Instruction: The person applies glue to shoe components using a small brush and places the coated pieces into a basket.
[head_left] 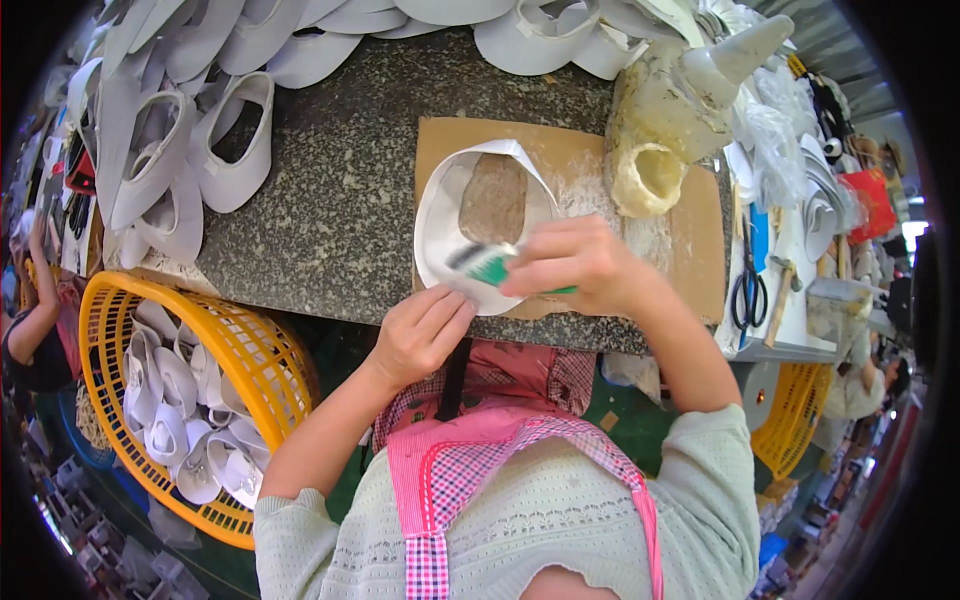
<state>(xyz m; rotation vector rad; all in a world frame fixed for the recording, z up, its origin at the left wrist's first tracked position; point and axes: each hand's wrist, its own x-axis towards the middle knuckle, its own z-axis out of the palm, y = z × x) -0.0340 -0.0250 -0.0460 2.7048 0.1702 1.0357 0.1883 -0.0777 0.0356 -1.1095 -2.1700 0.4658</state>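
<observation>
A white shoe upper [437, 222] lies on a sheet of brown cardboard [705, 275], with brown showing through its oval opening. My left hand [422, 335] pinches the near edge of this upper. In my right hand [585, 268] is a green-handled brush [488, 268]; its dark, blurred head is over the near part of the upper. I cannot tell whether the bristles touch it. Right of the upper, a cut-open, glue-crusted plastic bottle [645, 115] stands at the cardboard's far edge, with its round opening towards me.
The speckled stone tabletop [330, 190] carries many white uppers [235, 140] along its left and far sides. A yellow plastic basket [280, 370] full of white uppers stands left of me. Black-handled scissors [748, 295] and a hammer [782, 300] lie at the right. Other people are at both sides.
</observation>
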